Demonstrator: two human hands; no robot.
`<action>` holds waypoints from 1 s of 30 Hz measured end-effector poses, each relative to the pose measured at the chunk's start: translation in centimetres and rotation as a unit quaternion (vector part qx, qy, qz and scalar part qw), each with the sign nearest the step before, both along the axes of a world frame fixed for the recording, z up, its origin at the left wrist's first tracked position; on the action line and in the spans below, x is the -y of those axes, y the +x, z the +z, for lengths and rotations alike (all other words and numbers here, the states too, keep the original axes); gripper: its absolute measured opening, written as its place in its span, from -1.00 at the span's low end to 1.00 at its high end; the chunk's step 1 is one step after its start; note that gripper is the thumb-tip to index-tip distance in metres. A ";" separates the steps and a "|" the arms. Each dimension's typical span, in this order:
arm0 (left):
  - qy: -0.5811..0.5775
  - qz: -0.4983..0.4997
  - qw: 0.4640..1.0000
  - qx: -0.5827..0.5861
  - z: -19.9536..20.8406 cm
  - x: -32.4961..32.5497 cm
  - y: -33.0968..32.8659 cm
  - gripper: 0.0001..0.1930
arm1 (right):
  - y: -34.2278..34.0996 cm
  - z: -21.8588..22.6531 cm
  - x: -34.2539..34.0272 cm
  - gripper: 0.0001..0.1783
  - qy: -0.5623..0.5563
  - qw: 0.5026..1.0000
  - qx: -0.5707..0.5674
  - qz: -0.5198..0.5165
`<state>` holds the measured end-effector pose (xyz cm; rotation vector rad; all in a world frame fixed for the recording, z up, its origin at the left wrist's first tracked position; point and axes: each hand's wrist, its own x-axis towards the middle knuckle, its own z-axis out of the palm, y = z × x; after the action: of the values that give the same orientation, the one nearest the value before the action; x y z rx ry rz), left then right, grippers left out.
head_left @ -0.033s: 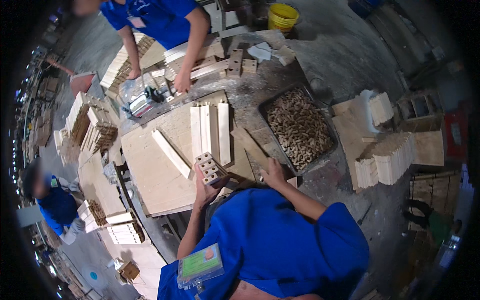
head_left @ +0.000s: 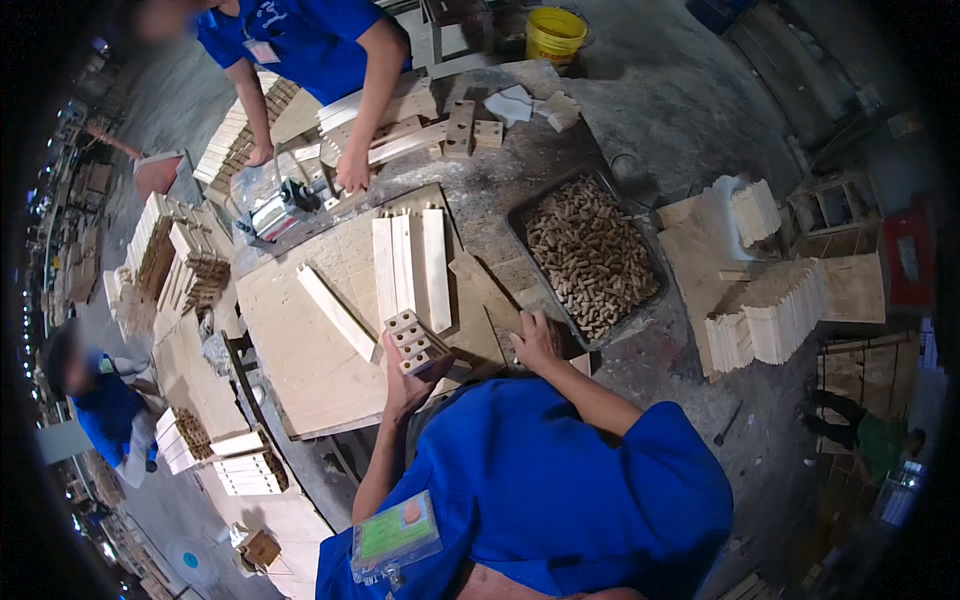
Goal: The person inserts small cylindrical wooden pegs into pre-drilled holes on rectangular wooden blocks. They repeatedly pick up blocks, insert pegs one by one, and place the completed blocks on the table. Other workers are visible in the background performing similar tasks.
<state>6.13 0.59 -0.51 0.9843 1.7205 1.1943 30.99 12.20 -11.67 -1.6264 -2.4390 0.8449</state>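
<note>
My left hand (head_left: 408, 382) is closed around a small bundle of wooden strips (head_left: 413, 340), whose end faces with round holes point up. My right hand (head_left: 537, 341) hovers over a flat piece of board (head_left: 485, 290), close to the near left corner of a black tray (head_left: 516, 228) full of wooden dowels (head_left: 590, 255). Its fingers are curled together; whatever they pinch is too small to make out. Beyond the bundle, several pale wooden strips (head_left: 410, 262) lie side by side on a plywood sheet (head_left: 285, 350), and one loose strip (head_left: 335, 312) rests slantwise left of them.
Across the table a co-worker in a blue shirt (head_left: 300, 45) handles wood beside a metal clamp-like device (head_left: 285, 208). Drilled blocks (head_left: 460, 128) lie at the far edge, near a yellow bucket (head_left: 555, 35). Stacked strips stand right (head_left: 780, 325) and left (head_left: 190, 250). Another person (head_left: 110, 410) is at left.
The whole view has shifted slightly. My right hand's fingers have moved a little; my left hand keeps its hold on the bundle.
</note>
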 end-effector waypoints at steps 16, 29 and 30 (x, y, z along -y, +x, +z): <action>0.018 -0.022 0.996 0.080 -1.1 -0.6 1.3 -0.06 | 4.3 -0.2 -16.5 -0.61 -0.053 0.992 0.088 -0.078; 0.012 -0.024 0.996 0.088 -0.5 -0.2 1.6 -0.05 | 7.8 0.8 -15.9 -0.86 -0.274 0.684 -0.534 -0.415; 0.021 -0.027 0.996 0.076 -0.5 -0.4 1.8 -0.05 | 7.9 1.2 -15.7 -0.87 -0.302 0.649 -0.564 -0.412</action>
<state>7.96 1.04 -1.00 0.9339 1.5458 1.2425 38.91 27.94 -10.48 -1.3258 -0.4723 1.7510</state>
